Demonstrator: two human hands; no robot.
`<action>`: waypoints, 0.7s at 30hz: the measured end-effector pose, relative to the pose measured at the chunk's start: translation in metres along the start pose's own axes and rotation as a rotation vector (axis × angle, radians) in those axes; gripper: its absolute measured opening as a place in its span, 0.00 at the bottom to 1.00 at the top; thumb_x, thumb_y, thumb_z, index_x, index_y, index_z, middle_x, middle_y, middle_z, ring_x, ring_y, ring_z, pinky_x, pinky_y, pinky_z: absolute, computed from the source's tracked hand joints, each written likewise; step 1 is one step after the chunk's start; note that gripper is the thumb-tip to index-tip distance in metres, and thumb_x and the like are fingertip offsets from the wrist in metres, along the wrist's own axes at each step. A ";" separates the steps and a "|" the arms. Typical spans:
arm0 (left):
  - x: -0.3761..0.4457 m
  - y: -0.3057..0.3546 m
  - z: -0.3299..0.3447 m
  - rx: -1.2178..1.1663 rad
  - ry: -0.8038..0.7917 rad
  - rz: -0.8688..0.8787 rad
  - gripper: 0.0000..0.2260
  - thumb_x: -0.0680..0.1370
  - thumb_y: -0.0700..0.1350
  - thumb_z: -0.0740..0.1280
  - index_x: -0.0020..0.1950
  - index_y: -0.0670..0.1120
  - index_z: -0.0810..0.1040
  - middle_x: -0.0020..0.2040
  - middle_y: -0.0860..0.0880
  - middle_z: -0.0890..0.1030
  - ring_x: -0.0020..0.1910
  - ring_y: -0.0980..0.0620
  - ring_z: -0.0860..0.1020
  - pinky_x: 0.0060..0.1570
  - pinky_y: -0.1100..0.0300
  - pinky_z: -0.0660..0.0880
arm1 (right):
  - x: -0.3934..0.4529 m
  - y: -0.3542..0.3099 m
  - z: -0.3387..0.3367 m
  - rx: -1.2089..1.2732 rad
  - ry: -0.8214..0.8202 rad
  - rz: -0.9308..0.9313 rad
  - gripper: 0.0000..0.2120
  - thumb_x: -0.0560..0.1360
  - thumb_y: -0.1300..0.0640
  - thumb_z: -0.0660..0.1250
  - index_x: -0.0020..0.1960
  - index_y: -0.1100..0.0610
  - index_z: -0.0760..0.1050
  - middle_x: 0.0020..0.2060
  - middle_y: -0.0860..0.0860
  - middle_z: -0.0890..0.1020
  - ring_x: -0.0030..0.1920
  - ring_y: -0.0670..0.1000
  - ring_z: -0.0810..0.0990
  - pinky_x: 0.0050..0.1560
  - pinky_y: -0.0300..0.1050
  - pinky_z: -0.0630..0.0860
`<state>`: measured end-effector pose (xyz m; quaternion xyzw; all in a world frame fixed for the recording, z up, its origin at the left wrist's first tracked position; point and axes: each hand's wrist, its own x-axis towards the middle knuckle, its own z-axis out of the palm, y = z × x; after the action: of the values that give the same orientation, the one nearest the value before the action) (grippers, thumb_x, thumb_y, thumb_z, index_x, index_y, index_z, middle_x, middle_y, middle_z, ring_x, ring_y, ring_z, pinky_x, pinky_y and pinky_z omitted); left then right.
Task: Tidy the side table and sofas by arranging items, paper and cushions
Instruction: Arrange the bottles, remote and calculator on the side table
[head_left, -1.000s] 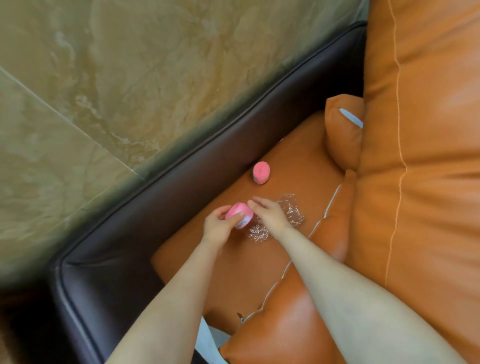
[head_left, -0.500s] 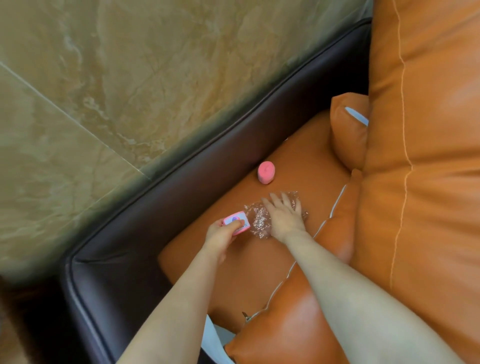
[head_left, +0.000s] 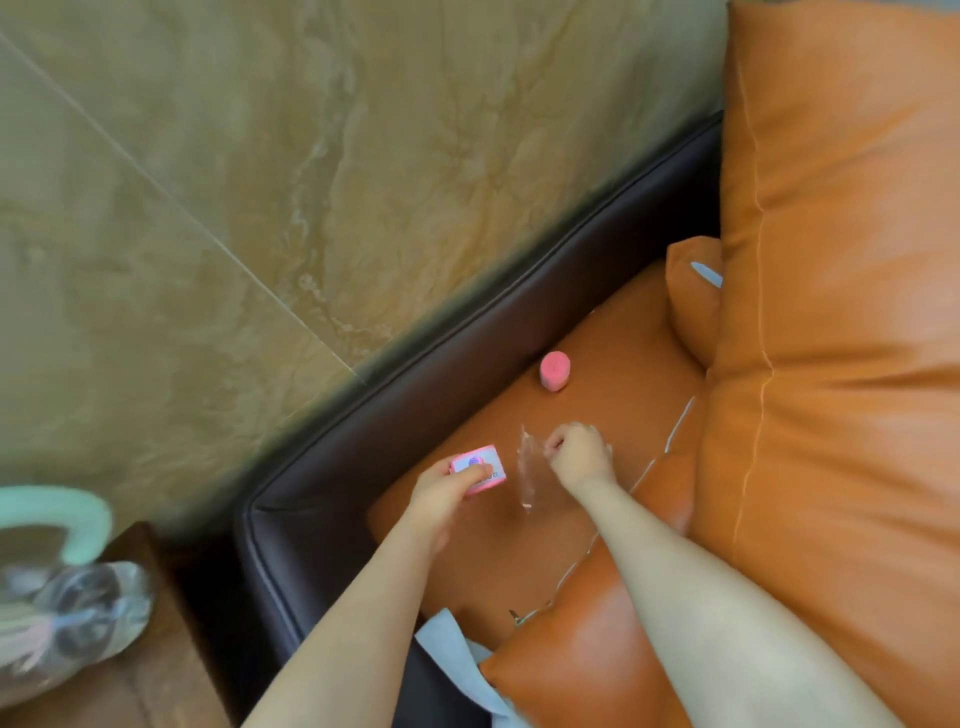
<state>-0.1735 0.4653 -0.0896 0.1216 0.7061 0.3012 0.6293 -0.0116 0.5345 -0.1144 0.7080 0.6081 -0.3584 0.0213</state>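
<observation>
The left hand (head_left: 447, 488) pinches a small pink rectangular box with a pale printed label (head_left: 480, 469), thumb lying across its face and fingers curled beneath; the label print is too small to read. Just beside it the right hand (head_left: 576, 454) is curled into a loose fist around a crinkled sheet of clear plastic wrap (head_left: 527, 470), which stands up from the seat in a thin glossy fold and is hard to trace against the leather. Both hover over the middle of the smooth orange leather sofa seat (head_left: 618, 332). Near the seat's far edge, against the dark brown leather armrest (head_left: 415, 374) with its piped seam, sits a short pink cylinder (head_left: 555, 370), matte and soft-looking. A plump orange leather cushion (head_left: 841, 312) with stitched seams fills the right side, cut off by the frame; a smaller one (head_left: 693, 296) is tucked behind it. At the lower left corner, a blurred clear plastic bag (head_left: 67, 623) and a mint-green curved handle (head_left: 57, 512) rest on a brown wooden side table (head_left: 156, 675). Beyond lies polished beige marble floor (head_left: 260, 156).
</observation>
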 end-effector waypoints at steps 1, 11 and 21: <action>-0.011 0.007 -0.002 -0.020 -0.056 0.005 0.17 0.74 0.39 0.71 0.61 0.41 0.75 0.55 0.42 0.80 0.55 0.47 0.79 0.60 0.54 0.74 | -0.007 -0.009 -0.011 0.140 -0.006 0.029 0.09 0.74 0.63 0.63 0.42 0.52 0.79 0.49 0.53 0.82 0.56 0.56 0.77 0.57 0.47 0.73; -0.162 0.109 -0.026 -0.069 -0.445 0.133 0.26 0.70 0.40 0.72 0.66 0.42 0.69 0.53 0.44 0.81 0.51 0.51 0.81 0.52 0.59 0.77 | -0.106 -0.105 -0.159 0.721 -0.025 0.016 0.08 0.75 0.65 0.63 0.38 0.58 0.75 0.36 0.54 0.78 0.36 0.50 0.76 0.34 0.40 0.70; -0.308 0.175 -0.115 0.024 -0.590 0.372 0.36 0.60 0.40 0.73 0.67 0.44 0.69 0.73 0.53 0.62 0.56 0.51 0.79 0.56 0.55 0.76 | -0.231 -0.198 -0.220 0.760 -0.385 -0.252 0.09 0.76 0.67 0.61 0.42 0.57 0.76 0.36 0.52 0.77 0.37 0.48 0.75 0.40 0.40 0.71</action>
<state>-0.2656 0.4025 0.2661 0.3374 0.4628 0.3543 0.7392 -0.0803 0.4929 0.2525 0.5062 0.4997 -0.6816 -0.1718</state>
